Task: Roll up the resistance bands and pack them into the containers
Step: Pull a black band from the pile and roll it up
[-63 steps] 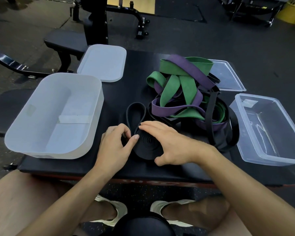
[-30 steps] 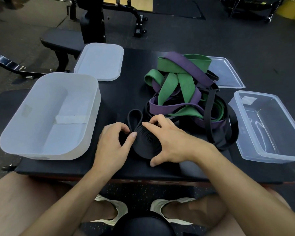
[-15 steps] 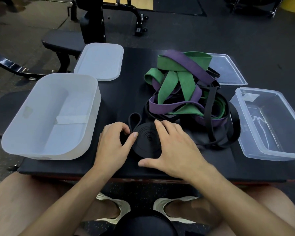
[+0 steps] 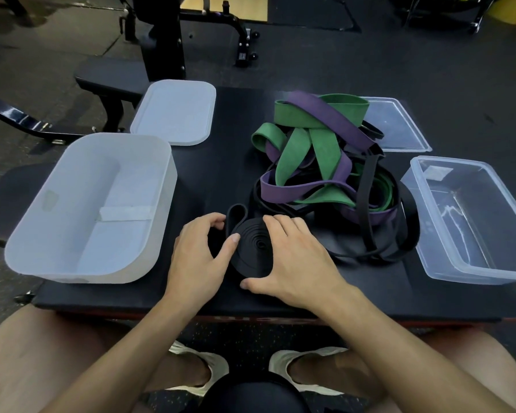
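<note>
Black band (image 4: 255, 248), wound into a flat coil, lies on the near middle of the table (image 4: 227, 138), between the two hands. At far left stands a frosted tub (image 4: 149, 234) with nothing in it, and behind it its lid (image 4: 175, 111) lies flat. Just right of the tub, the left hand (image 4: 197, 254) cups the coil's left side: its fingers curl around the loose end loop that sticks out behind the coil, and its thumb presses on the coil's top. The right hand (image 4: 295, 260) lies flat over the coil's right half, fingers nearly straight and together, with the thumb stretched along the near edge. Behind and to the right sits a tangled heap of green, purple and black bands (image 4: 319, 150). Beyond the heap lies a clear lid (image 4: 399, 126), and at far right stands a clear tub (image 4: 429, 228), also holding nothing.
</note>
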